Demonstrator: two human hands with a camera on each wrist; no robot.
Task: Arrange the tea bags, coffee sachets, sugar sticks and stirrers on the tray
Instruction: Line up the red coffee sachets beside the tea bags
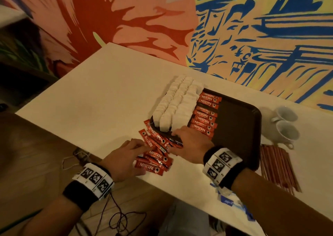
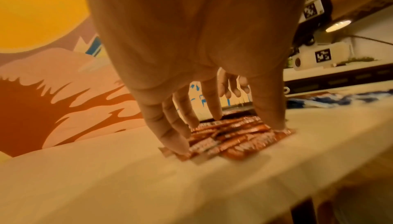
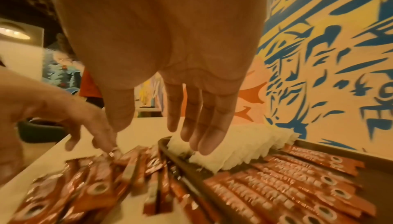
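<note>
Coffee sachets [image 1: 155, 153], red and slender, are lying in a loose heap on the white desk [image 1: 100, 91] just off the near-left corner of the dark tray [image 1: 239, 120], their long axes crossing at mixed angles. The left hand [image 1: 124, 161] is reaching into this heap with a released grip: straight, spread fingertips [image 2: 180, 145] are pressing on the nearest sachets without closing round any. The right hand [image 1: 191, 145] is hovering over the tray's near rim, its grip likewise released, fingers [image 3: 204, 136] extended together and holding nothing.

On the tray, a second group of sachets [image 1: 205, 116] is lying flat in one column, each long axis running across the tray, side by side. Beside them, toward the tray's left edge, white tea bags [image 1: 177, 102] are standing packed in three long rows running from near edge to far edge.

Right of the tray, two white cups [image 1: 286, 125] are sitting on the desk. Nearer the desk's front edge, a bundle of reddish stirrers [image 1: 277, 169] is lying parallel, and blue-and-white packets [image 1: 232, 201] are resting beneath the right forearm.
</note>
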